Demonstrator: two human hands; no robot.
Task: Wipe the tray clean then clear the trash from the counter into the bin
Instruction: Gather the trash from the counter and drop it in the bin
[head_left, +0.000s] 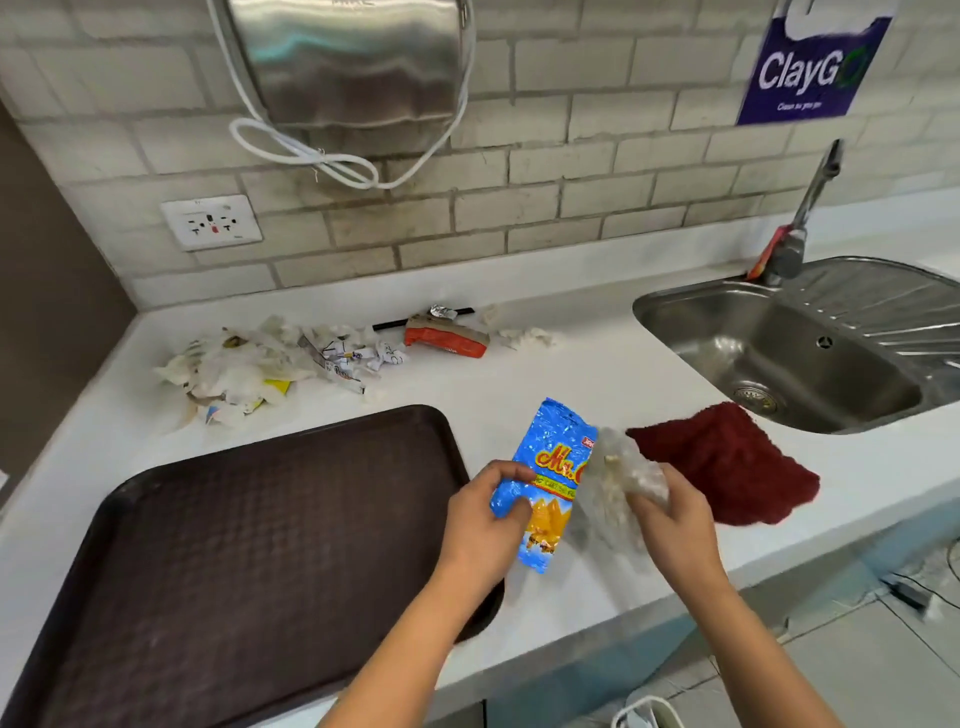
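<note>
While both hands work over the bench: trash-clearing looks under way.
Tray: the brown tray (234, 545) lies bare at the left; wiping seems done, though faint smears may remain.
Cloth: the red cloth (727, 462) lies on the bench (597, 374) by the sink (779, 358).
Left hand: the left hand (483, 519) pinches the blue snack wrapper (550, 467).
Right hand: the right hand (675, 525) has its fingers curled round a clear plastic bag (618, 488).
Wrapper axis: long axis runs near-to-far, top edge pointing away toward the wall.
Left to do: the paper pile (244, 369) and orange packet (447, 338) wait at the back; no bin shows.
</note>
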